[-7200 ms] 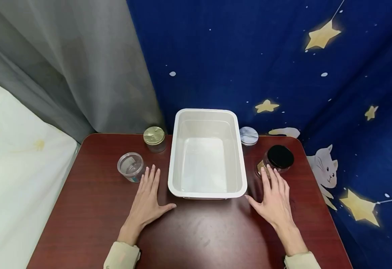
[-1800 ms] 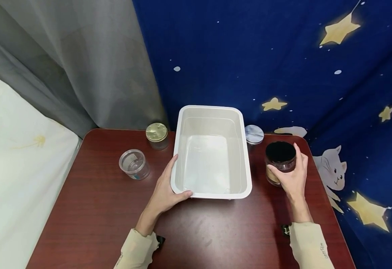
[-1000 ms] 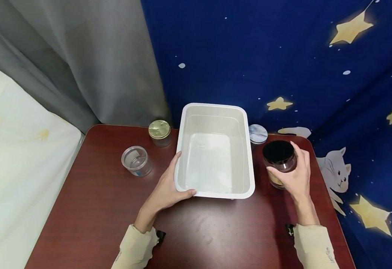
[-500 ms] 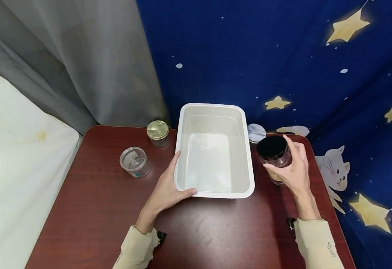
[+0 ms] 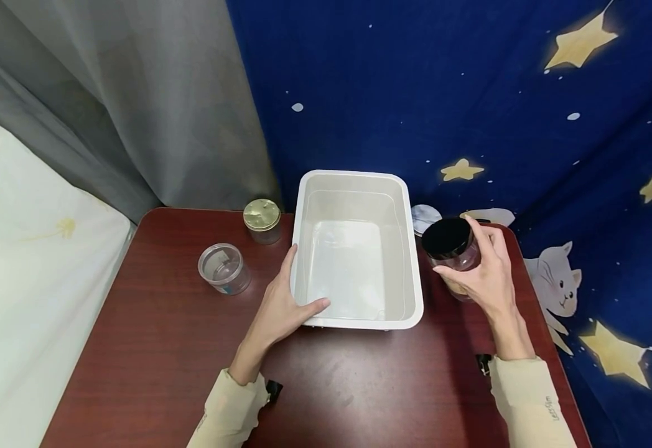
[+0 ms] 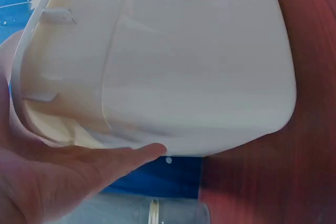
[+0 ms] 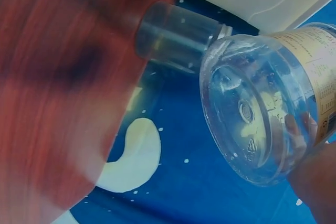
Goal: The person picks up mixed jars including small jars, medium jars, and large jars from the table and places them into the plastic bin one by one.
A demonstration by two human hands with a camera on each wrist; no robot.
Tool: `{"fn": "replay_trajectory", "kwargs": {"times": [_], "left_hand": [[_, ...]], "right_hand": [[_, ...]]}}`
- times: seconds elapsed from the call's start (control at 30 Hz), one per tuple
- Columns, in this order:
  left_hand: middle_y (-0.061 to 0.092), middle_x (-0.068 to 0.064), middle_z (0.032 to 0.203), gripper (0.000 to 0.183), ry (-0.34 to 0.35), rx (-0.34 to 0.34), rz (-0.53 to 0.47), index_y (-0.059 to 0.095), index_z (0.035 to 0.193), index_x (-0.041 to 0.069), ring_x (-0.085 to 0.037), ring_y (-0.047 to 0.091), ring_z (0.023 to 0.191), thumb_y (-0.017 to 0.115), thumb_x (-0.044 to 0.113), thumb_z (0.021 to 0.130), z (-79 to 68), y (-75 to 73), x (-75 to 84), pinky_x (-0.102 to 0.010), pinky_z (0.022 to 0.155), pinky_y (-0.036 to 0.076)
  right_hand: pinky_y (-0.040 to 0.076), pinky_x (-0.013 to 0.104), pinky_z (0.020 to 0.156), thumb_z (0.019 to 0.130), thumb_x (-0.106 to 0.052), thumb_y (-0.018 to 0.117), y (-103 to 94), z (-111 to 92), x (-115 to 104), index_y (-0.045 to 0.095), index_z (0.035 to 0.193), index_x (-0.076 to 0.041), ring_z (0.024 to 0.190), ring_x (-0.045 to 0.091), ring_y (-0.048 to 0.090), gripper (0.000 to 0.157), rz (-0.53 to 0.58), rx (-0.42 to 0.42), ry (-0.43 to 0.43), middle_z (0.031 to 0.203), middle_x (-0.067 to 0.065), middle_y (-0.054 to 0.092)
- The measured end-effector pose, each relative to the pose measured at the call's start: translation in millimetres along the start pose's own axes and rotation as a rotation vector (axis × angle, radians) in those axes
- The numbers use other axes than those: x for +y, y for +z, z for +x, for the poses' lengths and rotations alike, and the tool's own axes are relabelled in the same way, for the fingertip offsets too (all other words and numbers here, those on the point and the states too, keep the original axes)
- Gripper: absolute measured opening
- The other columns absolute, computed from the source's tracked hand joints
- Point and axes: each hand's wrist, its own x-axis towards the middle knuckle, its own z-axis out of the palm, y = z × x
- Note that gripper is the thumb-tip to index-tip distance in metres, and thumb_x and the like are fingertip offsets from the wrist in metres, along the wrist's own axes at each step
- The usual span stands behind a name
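Observation:
My right hand (image 5: 491,277) holds a clear jar (image 5: 460,260) with a black lid by its side, thumb and fingers on opposite sides. The right wrist view shows the jar's bare bottom (image 7: 244,111) and a printed paper label (image 7: 315,61); it is tilted and off the table. At the front-left corner of a white plastic tub (image 5: 359,323) is my left hand (image 5: 278,305). Its thumb lies over the rim while the fingers press the outer left wall, as the left wrist view also shows on the tub's outside (image 6: 194,72). No contents show inside the tub.
A silver-lidded jar (image 5: 425,218) stands behind the tub's right side, partly hidden by the held jar. Left of the tub stand a gold-lidded jar (image 5: 262,219) and a clear jar without a lid (image 5: 225,270). Curtains hang behind the red-brown table (image 5: 152,342).
From resting near the table, my right hand took hold of the black-lidded jar, raised it and shifted it left toward the tub. My left hand moved to the tub's corner; its thumb now reaches further over the rim.

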Motion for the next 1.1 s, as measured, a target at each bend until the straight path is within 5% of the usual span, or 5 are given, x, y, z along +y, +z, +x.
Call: {"fn": "replay_trajectory", "kwargs": {"times": [0.3, 0.7, 0.9, 1.1], "left_hand": [[0.029, -0.009, 0.16, 0.115, -0.032, -0.003, -0.008, 0.01, 0.161, 0.025, -0.03, 0.035, 0.142, 0.082, 0.05, 0.074, 4.9, 0.5, 5.0, -0.055, 0.11, 0.033], [0.036, -0.011, 0.156, 0.1, -0.079, 0.086, -0.123, 0.02, 0.159, 0.023, -0.03, 0.038, 0.14, 0.08, 0.039, 0.08, 5.7, 7.5, 10.1, -0.056, 0.11, 0.032], [0.035, -0.005, 0.158, 0.1, -0.071, 0.139, -0.133, 0.02, 0.159, 0.024, -0.029, 0.036, 0.142, 0.08, 0.037, 0.081, 5.2, 13.8, 11.0, -0.055, 0.11, 0.031], [0.034, -0.008, 0.158, 0.1, -0.054, 0.12, -0.123, 0.017, 0.16, 0.024, -0.031, 0.038, 0.141, 0.078, 0.036, 0.083, 4.3, 14.9, 9.8, -0.056, 0.11, 0.032]], "right_hand": [[0.035, 0.018, 0.096, 0.044, -0.021, 0.101, -3.2, 13.7, -13.3, 0.053, 0.146, -0.02, 0.116, 0.03, 0.049, 0.112, -0.055, -0.023, -0.045, 0.124, 0.019, 0.053], [0.039, 0.046, 0.092, 0.044, -0.036, 0.099, -0.6, 28.0, -30.3, 0.053, 0.146, -0.02, 0.116, 0.037, 0.049, 0.113, -0.105, -0.065, -0.133, 0.126, 0.022, 0.052], [0.039, 0.05, 0.09, 0.047, -0.043, 0.095, 0.8, 39.9, -37.1, 0.05, 0.148, -0.019, 0.112, 0.04, 0.049, 0.113, -0.148, -0.075, -0.194, 0.124, 0.024, 0.052], [0.039, 0.05, 0.086, 0.045, -0.039, 0.098, 3.0, 50.2, -43.7, 0.053, 0.145, -0.019, 0.109, 0.038, 0.048, 0.111, -0.15, -0.077, -0.203, 0.123, 0.022, 0.053]]}}
